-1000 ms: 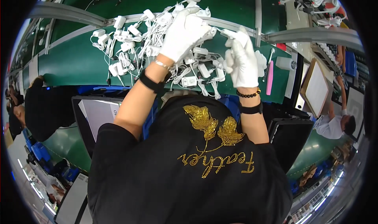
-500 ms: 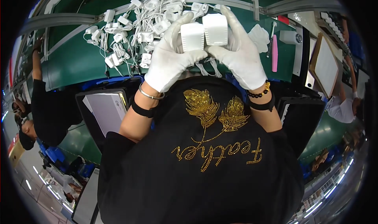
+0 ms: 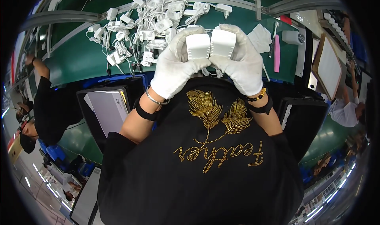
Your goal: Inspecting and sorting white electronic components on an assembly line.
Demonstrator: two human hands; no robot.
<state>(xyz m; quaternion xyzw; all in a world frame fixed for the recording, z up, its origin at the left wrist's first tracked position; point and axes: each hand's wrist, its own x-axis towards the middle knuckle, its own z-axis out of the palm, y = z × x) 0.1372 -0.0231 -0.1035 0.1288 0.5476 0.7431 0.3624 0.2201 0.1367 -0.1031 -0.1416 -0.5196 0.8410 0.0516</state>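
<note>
My left hand point(image 3: 171, 68), in a white glove, is closed around a white power adapter point(image 3: 198, 47) with rounded edges and ribbed sides. A second white power adapter point(image 3: 223, 43) of like shape sits in my gloved right hand point(image 3: 247, 68). Both are held up side by side in front of my chest, their inner edges nearly touching. Thumbs press from below, and the other fingers curl behind, mostly hidden. A thin white cable point(image 3: 217, 72) shows under the hands; which adapter it belongs to I cannot tell.
A heap of white adapters with cables point(image 3: 162, 25) covers the green bench point(image 3: 79, 60) at the back left. To the right lie a white cloth point(image 3: 260, 38), a pink strip-shaped tool point(image 3: 276, 53), a white brush point(image 3: 275, 29) and a grey-white device point(image 3: 292, 37). Black bins point(image 3: 107, 110) flank me.
Both hands have come lower and nearer my body with the adapters. The two adapters now stand more level with each other. More of the heap behind shows.
</note>
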